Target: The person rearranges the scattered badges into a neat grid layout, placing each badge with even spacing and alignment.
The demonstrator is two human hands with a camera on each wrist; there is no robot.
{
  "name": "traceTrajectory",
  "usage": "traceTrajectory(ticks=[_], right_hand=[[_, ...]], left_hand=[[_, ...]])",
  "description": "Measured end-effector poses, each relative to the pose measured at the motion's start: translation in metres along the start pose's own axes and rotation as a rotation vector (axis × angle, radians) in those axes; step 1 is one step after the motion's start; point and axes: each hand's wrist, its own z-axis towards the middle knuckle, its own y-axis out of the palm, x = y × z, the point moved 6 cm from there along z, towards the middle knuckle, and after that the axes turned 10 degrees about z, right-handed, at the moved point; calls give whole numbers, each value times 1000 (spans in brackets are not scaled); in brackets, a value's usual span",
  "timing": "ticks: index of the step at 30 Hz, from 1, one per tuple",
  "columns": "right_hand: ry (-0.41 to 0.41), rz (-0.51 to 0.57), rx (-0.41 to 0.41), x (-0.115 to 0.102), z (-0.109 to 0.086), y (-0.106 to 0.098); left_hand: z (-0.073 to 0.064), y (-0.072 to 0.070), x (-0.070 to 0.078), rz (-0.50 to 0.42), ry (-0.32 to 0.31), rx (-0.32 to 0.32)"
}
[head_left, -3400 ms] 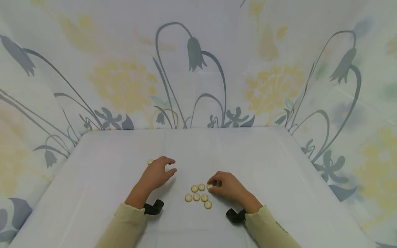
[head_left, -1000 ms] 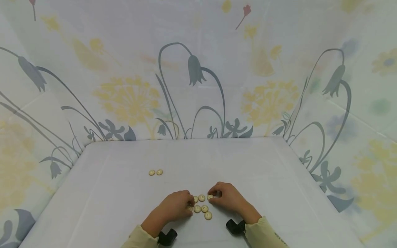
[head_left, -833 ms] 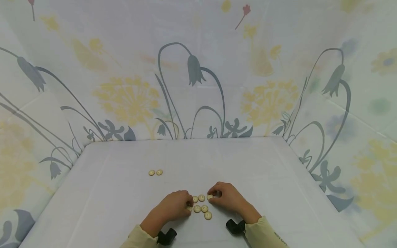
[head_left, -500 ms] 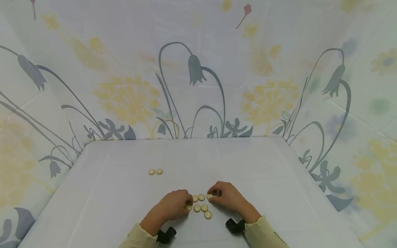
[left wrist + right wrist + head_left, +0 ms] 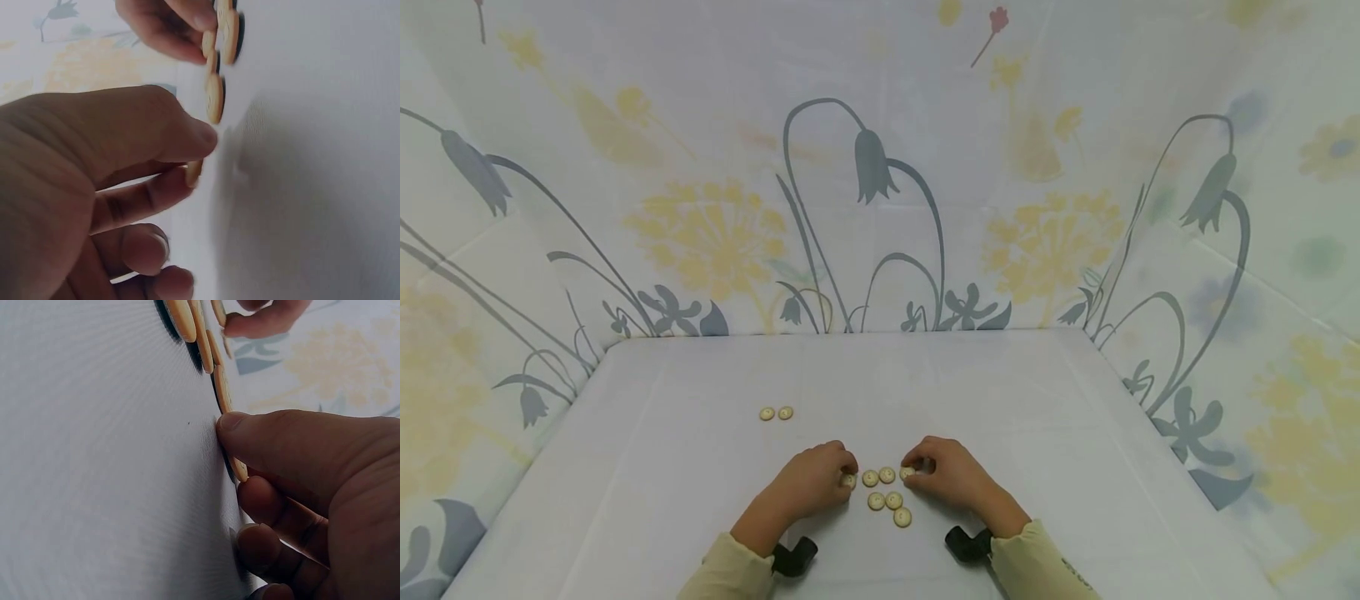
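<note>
My left hand (image 5: 808,482) pinches a round, pale wooden disc (image 5: 847,481) between thumb and fingers. In the left wrist view that disc (image 5: 194,173) sits edge-on at the fingertips, close to the white surface. My right hand (image 5: 951,468) holds another disc (image 5: 907,473) by its edge, flat on the table; the right wrist view shows its rim (image 5: 239,469) under the thumb. Between the hands lie two discs of the upper row (image 5: 870,478), with a lower row (image 5: 876,501) nearer me and one more disc (image 5: 902,517) below it. Small dark marks dot their faces.
Farther back on the left, a pair of matching discs (image 5: 767,413) lies side by side on the white table (image 5: 1037,392). A flower-patterned cloth (image 5: 715,167) rises along the table's back and sides. Black wrist mounts (image 5: 795,557) sit at both cuffs.
Since 3.4 seconds ago my left hand has come from the far pair to the group. In the last half second it drew the lower row's left disc up and leftward. My right hand stays put.
</note>
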Motion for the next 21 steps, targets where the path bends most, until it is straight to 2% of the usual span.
traceTrajectory(ticks=[11,21], right_hand=[[27,-5,-13,2,1,4],[24,-22,2,2,1,1]], left_hand=[[7,-9,-28,-85,-81,107],[19,-13,-58,-91,-173,146]])
